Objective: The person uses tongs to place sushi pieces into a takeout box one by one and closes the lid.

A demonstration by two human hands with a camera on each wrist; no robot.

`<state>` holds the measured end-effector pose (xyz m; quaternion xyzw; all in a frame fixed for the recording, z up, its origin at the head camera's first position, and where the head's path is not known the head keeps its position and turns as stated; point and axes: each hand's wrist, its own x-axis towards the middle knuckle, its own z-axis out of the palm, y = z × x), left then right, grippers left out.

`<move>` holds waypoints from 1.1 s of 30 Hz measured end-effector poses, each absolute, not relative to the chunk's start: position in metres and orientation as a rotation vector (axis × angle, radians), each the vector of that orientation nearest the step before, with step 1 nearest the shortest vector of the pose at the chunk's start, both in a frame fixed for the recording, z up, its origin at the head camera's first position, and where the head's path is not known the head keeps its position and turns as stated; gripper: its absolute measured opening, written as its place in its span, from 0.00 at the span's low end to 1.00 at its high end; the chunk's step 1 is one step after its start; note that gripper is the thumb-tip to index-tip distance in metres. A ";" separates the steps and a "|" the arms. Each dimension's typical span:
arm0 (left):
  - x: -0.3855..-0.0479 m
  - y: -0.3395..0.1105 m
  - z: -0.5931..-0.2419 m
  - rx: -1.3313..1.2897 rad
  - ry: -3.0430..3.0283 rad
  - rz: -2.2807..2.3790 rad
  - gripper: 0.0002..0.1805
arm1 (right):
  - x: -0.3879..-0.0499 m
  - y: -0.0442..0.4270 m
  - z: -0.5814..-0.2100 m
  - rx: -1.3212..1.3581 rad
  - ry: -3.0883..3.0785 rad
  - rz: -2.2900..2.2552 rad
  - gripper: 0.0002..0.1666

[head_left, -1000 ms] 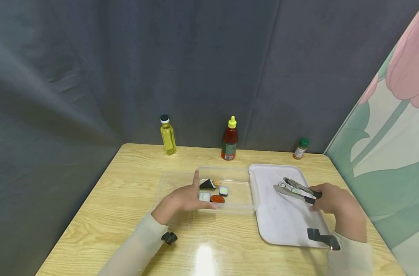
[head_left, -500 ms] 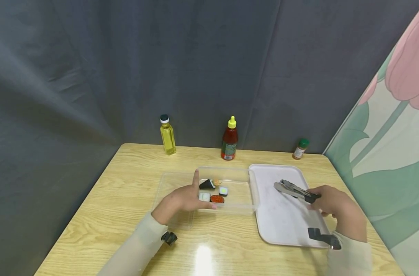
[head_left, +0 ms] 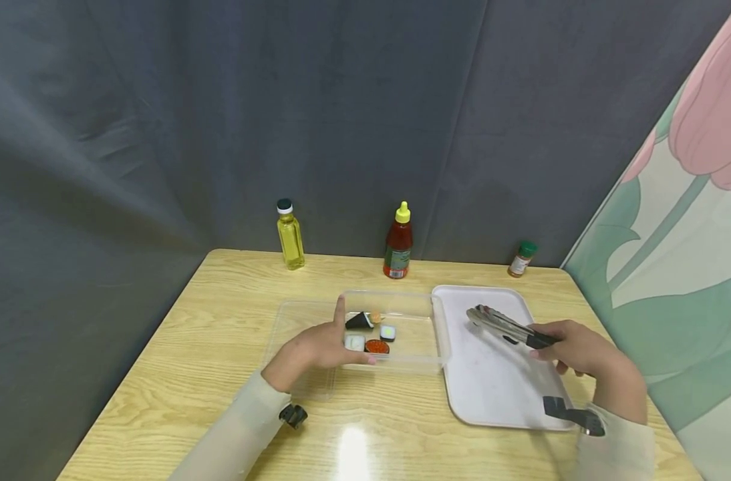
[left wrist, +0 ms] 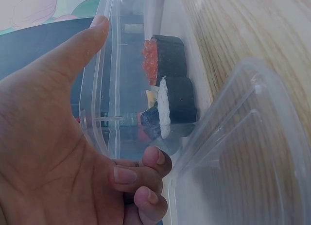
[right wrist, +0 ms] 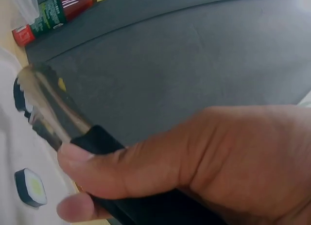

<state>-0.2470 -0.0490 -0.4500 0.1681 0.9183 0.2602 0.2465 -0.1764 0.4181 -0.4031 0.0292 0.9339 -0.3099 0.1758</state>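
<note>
My right hand (head_left: 572, 344) holds tongs (head_left: 500, 324) with black handles above the white tray (head_left: 492, 394). Their metal tips clasp a piece of sushi roll (right wrist: 19, 95), mostly hidden by the metal. Another roll with a pale green centre (right wrist: 31, 187) lies on the tray. My left hand (head_left: 319, 345) rests at the left end of a clear plastic container (head_left: 416, 366), thumb and index finger spread along it. Inside sit a red roe sushi (head_left: 377, 347), a white-topped roll (left wrist: 179, 106), a small green-centred roll (head_left: 387, 333), a black cone-shaped piece (head_left: 359, 322) and an orange piece (head_left: 375, 317).
The container's clear lid (left wrist: 243, 137) lies folded out to its left. Along the table's back edge stand an oil bottle (head_left: 291, 240), a red sauce bottle (head_left: 399, 244) and a green-capped spice jar (head_left: 522, 259). A dark curtain (head_left: 341, 133) hangs behind.
The tongs have closed on a sushi roll and moved slightly left, rising from the tray. The left hand and the container hold still.
</note>
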 end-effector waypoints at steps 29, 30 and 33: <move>-0.246 -0.050 -0.450 0.472 2.512 0.704 0.82 | -0.172 0.329 -0.377 -0.308 2.721 -0.780 0.36; -0.246 -0.049 -0.450 0.472 2.511 0.705 0.82 | -0.173 0.325 -0.376 -0.311 2.721 -0.757 0.35; -0.247 -0.049 -0.450 0.467 2.511 0.705 0.82 | -0.179 0.314 -0.374 -0.359 2.762 -0.634 0.33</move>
